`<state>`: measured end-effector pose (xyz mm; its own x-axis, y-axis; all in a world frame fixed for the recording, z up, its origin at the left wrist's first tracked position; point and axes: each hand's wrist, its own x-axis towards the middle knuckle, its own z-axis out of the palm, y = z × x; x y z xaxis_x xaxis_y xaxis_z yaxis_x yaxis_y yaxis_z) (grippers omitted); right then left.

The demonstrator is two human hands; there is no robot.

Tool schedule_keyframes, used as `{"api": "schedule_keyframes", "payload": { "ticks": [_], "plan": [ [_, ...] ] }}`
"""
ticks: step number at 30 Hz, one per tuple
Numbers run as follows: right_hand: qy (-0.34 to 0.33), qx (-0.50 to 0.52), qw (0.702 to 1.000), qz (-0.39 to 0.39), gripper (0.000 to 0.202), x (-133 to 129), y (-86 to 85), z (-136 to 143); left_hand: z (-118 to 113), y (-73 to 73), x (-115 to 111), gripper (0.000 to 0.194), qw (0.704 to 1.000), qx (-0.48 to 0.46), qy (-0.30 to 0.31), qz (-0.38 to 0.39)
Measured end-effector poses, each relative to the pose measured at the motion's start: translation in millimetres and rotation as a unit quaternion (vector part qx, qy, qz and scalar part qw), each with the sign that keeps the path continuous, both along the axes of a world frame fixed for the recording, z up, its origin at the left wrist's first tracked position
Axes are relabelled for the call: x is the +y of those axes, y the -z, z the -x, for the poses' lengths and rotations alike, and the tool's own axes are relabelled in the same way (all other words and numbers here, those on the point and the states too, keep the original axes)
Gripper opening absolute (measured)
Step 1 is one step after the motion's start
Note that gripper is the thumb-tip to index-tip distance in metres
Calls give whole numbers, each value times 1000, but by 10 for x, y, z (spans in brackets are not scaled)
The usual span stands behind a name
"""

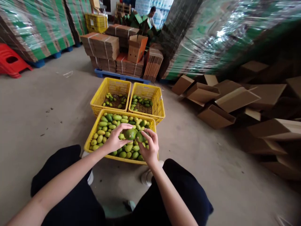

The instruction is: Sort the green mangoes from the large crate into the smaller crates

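Note:
My left hand (115,138) is closed around a green lemon (129,134), fingers on top and thumb beneath. In my right hand (150,147) sits a second green lemon (139,137), pinched between thumb and fingers and partly covered by them. The two fruits are side by side, close together; I cannot tell whether they touch. Both hands are above a yellow plastic crate (88,138) full of green and yellowish lemons. Behind it stand two more yellow crates, the left one (94,102) and the right one (162,108), each with some green lemons on its bottom.
Flattened cardboard boxes (105,47) are stacked on a blue pallet (100,73) beyond the crates. Open cartons (218,116) lie heaped at right. Wrapped stacks (42,28) rise on both sides. A red stool (14,59) stands far left, and a person (151,15) is at the back.

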<state>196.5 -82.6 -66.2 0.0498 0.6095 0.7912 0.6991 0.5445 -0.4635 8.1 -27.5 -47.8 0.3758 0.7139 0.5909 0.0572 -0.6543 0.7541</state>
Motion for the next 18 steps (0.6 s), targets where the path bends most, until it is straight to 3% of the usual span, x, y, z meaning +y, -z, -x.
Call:
{"api": "schedule_keyframes", "payload": {
  "ticks": [3,5,7,9,11,14,16,18],
  "plan": [
    [16,-26,999,-35,61,-59,-32,-46,-8,-52,1,36,995,44,18,-87],
    [23,-19,999,-29,55,-97,-82,-59,-3,-87,5,33,994,56,20,-90],
    [20,30,999,27,42,-130,-157,-55,-1,-133,12,34,998,50,21,-23],
    [-20,129,982,138,38,-152,-244,-32,-6,-183,22,45,991,36,28,123],
    [-82,262,924,265,48,-152,-315,11,-20,-218,34,55,951,11,31,308],
    [-130,424,794,416,53,-102,-351,92,-55,-198,49,55,832,-8,38,554],
    [-115,481,724,481,51,-40,-327,140,-76,-129,56,63,752,14,59,657],
    [-89,529,678,503,49,29,-284,175,-83,-36,63,71,707,27,85,701]
  ]
}}
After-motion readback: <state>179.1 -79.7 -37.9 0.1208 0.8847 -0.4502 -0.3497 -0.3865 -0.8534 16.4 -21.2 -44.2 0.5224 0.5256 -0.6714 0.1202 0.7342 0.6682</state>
